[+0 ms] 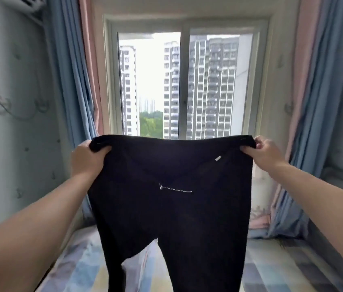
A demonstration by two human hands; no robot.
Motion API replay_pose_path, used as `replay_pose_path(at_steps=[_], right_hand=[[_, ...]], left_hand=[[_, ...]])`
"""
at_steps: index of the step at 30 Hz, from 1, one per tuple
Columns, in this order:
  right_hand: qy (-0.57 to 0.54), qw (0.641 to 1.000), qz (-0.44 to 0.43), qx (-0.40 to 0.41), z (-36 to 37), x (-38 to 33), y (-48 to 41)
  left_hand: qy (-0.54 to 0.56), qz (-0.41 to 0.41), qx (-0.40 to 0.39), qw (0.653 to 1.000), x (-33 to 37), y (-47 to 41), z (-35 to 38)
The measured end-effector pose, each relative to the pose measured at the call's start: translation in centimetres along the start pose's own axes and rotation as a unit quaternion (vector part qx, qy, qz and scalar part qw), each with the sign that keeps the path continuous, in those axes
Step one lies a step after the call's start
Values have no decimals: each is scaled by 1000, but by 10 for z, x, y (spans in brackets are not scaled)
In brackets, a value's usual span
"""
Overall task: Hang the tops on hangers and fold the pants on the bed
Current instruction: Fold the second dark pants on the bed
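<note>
At the centre of the frame, a pair of black pants (170,197) hung spread out by the waistband, held up in front of the window (185,85). The left hand (87,159) gripped the waistband's left corner, fingers curled round a bunched fold of cloth, at centre left of the frame. The right hand (260,151) pinched the opposite corner at centre right, thumb and fingers closed on the fabric. Between the hands the waistband stretched nearly level, sagging slightly. A short silver zipper (175,189) lay slantwise on the dark cloth near the middle, and a small pale tag (218,158) showed below the waistband toward the right. Both legs of the pants dropped toward the bottom edge of the frame, parting just below the middle. Beneath them lay the bed (276,268), covered with a checked sheet in pale blues, yellows and pinks. Blue and pink curtains (75,81) hung at both sides of the window. An air conditioner (25,5) sat at the upper left corner.
</note>
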State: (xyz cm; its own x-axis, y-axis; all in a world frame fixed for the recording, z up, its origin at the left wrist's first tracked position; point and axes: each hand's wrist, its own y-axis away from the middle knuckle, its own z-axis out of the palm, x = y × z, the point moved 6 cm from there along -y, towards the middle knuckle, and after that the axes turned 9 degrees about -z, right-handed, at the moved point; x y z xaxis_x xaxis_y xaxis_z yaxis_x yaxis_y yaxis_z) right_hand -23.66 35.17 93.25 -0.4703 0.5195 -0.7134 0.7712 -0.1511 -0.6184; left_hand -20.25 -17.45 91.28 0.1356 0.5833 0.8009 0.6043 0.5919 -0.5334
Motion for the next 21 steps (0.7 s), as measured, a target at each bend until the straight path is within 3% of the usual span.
replay_pose_path(at_steps=[5, 8, 11, 17, 21], right_hand=[[-112, 993, 44, -4, -14, -48, -32], [-171, 983, 74, -9, -19, -67, -47], [-164, 982, 96, -19, -21, -80, -55], [-58, 985, 161, -3, -19, -97, -56], [-76, 980, 181, 25, -15, -99, -55]], left_hand=[[-57, -12, 50, 997, 41, -39, -21], [41, 19, 10, 999, 67, -51, -25], [8, 36, 9, 999, 85, -56, -31], [-149, -103, -40, 983, 91, -54, -21], [-120, -211, -97, 965, 79, -48, -15]])
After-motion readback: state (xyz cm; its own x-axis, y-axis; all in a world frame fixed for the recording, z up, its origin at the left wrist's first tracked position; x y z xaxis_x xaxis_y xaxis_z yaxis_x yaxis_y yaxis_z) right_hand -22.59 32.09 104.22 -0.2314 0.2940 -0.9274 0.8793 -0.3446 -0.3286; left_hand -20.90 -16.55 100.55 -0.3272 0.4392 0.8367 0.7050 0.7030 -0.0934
